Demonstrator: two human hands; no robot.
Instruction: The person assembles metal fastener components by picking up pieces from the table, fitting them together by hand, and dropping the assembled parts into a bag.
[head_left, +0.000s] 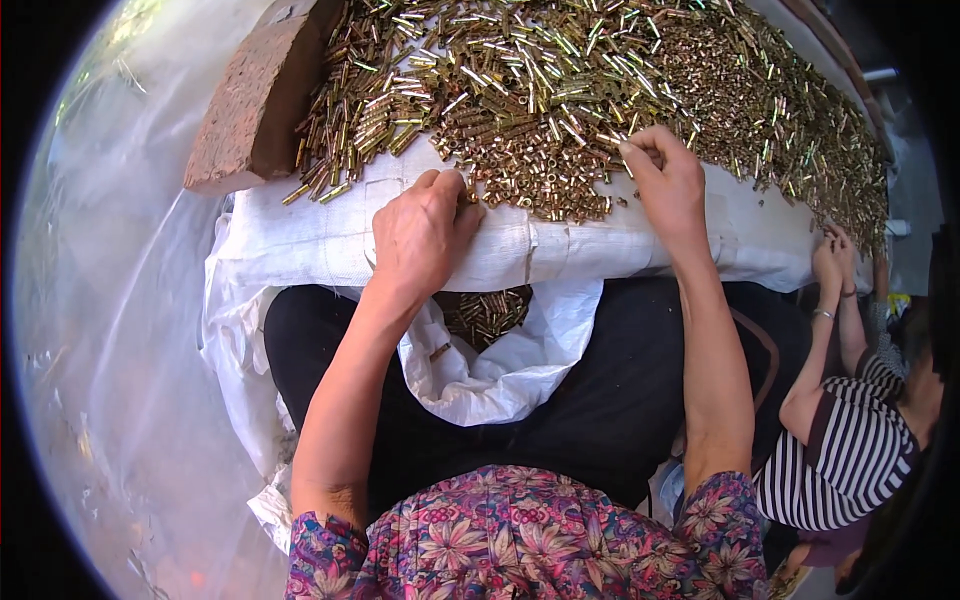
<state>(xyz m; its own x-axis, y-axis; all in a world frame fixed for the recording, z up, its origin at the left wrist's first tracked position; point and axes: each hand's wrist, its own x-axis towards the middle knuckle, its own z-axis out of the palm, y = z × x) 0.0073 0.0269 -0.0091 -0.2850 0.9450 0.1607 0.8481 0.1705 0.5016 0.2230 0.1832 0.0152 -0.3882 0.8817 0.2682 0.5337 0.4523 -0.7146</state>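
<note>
A broad heap of brass-coloured metal sleeves point(490, 80) and short ring-like metal pieces point(545, 180) lies on a white woven sheet point(330, 240). My left hand point(422, 225) rests at the sheet's near edge, its fingers curled together beside the short pieces; whatever they hold is hidden. Over the heap's near side, my right hand point(665, 185) is closed in a pinch, thumb against forefinger, close to several shiny sleeves. What is between those fingertips is too small to make out. Between my knees a white sack point(480, 385) hangs open, with more long metal pieces inside.
A reddish-brown brick-like block point(255, 100) borders the heap at the left. To the right, another person in a striped shirt point(850, 450) has both hands point(835, 260) at the heap's edge. Clear plastic sheeting point(130, 330) covers the left side.
</note>
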